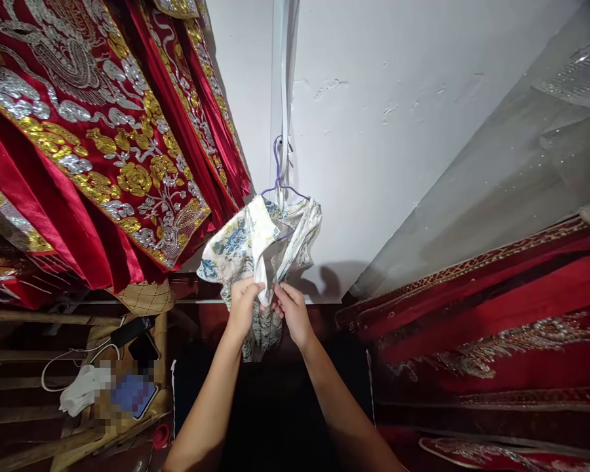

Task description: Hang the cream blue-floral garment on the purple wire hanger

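The floral garment (255, 246), white with blue and green print, hung from a purple wire hanger (278, 177) against the white wall (398, 131), near the middle of the view. The left hand (243, 305) was closed on a fold of the cloth at its lower edge. The right hand (292, 311) pinched the same fabric just beside it, fingers drawn together; the two hands almost touched. Red embroidered robes (93, 144) with gold and silver thread hung to the left, and more red embroidered cloth (496, 328) lay to the right. A phone (142, 351) and a white cable (69, 357) rested on a wooden shelf (19, 367) at lower left.
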Demonstrator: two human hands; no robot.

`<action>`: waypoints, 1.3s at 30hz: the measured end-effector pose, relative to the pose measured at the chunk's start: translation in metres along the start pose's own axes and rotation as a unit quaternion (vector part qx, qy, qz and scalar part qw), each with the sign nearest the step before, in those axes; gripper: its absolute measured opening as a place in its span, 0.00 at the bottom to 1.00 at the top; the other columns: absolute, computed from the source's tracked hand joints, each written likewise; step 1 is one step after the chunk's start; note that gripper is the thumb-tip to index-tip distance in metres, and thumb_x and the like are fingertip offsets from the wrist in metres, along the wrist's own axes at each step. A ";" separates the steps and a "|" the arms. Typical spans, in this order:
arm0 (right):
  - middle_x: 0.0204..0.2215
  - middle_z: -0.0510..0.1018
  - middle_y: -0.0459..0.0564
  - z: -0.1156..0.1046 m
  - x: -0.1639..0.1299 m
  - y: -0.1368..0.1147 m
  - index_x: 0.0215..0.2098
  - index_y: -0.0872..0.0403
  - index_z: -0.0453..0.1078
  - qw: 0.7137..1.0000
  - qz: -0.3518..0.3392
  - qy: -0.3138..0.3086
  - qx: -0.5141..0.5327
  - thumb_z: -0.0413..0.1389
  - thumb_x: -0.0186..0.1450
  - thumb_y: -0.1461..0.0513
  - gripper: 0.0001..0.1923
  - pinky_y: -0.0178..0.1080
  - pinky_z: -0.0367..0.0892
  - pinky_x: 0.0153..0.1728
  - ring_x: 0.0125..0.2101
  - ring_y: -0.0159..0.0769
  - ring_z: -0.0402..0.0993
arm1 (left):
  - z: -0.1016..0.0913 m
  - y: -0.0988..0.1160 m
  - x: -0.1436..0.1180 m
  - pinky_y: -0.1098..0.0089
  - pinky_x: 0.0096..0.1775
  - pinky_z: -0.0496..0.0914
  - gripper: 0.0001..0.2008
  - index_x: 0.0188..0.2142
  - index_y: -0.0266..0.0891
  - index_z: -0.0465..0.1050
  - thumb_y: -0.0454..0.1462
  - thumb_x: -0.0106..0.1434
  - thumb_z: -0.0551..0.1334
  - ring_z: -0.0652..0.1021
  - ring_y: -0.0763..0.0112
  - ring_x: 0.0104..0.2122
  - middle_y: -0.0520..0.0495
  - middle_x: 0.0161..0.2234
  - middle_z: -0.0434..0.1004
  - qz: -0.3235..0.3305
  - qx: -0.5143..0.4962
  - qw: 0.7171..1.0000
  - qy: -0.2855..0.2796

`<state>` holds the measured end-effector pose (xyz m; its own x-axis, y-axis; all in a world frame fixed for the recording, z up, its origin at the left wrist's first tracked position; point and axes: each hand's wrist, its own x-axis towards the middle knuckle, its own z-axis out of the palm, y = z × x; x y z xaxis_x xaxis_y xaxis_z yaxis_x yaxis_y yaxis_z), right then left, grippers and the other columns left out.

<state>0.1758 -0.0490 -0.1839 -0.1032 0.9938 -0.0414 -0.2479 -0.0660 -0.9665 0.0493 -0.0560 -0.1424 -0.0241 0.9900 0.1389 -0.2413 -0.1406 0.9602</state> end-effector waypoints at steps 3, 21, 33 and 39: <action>0.18 0.65 0.41 -0.001 0.006 0.001 0.25 0.52 0.64 0.997 -0.030 -0.021 -0.070 0.55 0.65 0.43 0.24 0.35 0.53 0.21 0.19 0.29 0.59 | 0.006 -0.001 -0.001 0.72 0.19 0.62 0.14 0.20 0.38 0.69 0.42 0.59 0.63 0.68 0.74 0.17 0.52 0.17 0.67 -0.004 -0.061 0.998 0.016; 0.11 0.63 0.43 -0.016 -0.007 -0.017 0.23 0.53 0.72 0.985 0.030 -0.123 -0.120 0.56 0.65 0.50 0.19 0.36 0.51 0.20 0.14 0.29 0.55 | 0.003 -0.062 -0.020 0.69 0.40 0.67 0.05 0.37 0.39 0.73 0.35 0.65 0.58 0.74 0.67 0.36 0.49 0.32 0.73 0.106 0.229 0.967 0.031; 0.13 0.61 0.38 0.005 0.081 -0.183 0.26 0.56 0.69 0.995 -0.092 -0.030 0.014 0.59 0.63 0.58 0.11 0.29 0.42 0.13 0.13 0.21 0.48 | -0.002 -0.070 0.018 0.70 0.29 0.60 0.11 0.24 0.40 0.65 0.35 0.62 0.60 0.67 0.70 0.24 0.52 0.22 0.64 0.167 0.360 0.916 -0.065; 0.13 0.65 0.40 0.011 0.067 -0.173 0.25 0.55 0.68 0.992 -0.125 -0.013 0.004 0.59 0.63 0.56 0.13 0.28 0.46 0.14 0.13 0.22 0.54 | 0.010 -0.009 0.040 0.67 0.34 0.68 0.04 0.39 0.43 0.72 0.35 0.64 0.62 0.76 0.65 0.30 0.48 0.30 0.76 0.214 0.356 0.905 -0.092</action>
<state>0.2011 0.0283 -0.0165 -0.0616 0.9766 0.2061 -0.2758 0.1818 -0.9439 0.0603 -0.0150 -0.1430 0.2108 0.8334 0.5109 0.4388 -0.5477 0.7124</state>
